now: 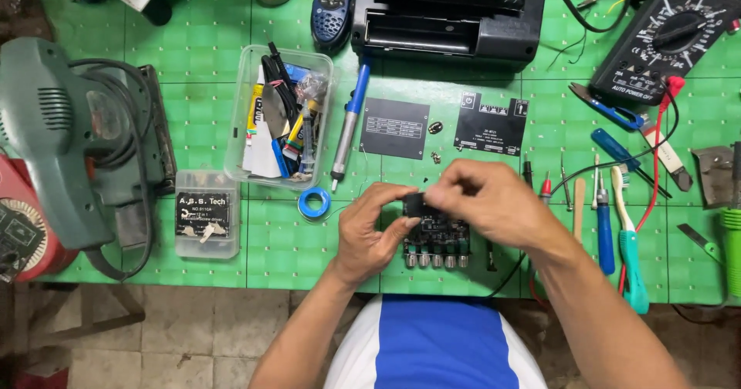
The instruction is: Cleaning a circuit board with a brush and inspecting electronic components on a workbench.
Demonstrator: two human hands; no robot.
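Both hands are on a small black circuit board (437, 238) with a row of silver knob shafts along its near edge, held just over the near edge of the green bench (201, 119), about midway along it. The left hand (370, 231) has its fingers curled, gripping the board's left side, and the right hand (490, 202) has its fingertips pressed together on a small black part (414, 203) at the board's top-left corner. Looks to me like a fitting or pulling step on that one part, with the left hand just bracing the board. I'd guess the next bit needs a steady pinch and a straight push or pull so nothing on the board gets bent.

Right behind the board lie two flat black plates (394, 128), and a couple of small screws (436, 157) between them. Behind those sits a black open casing (448, 26). Toward the left there's a blue-handled desoldering pump (349, 123), a roll of blue tape (314, 202) and a clear tub (245, 119) of odds and ends. On the right side are screwdrivers (604, 231), a teal toothbrush (629, 250), and a multimeter (668, 38) at the far right corner. A green power sander (58, 138) sits at the left edge.
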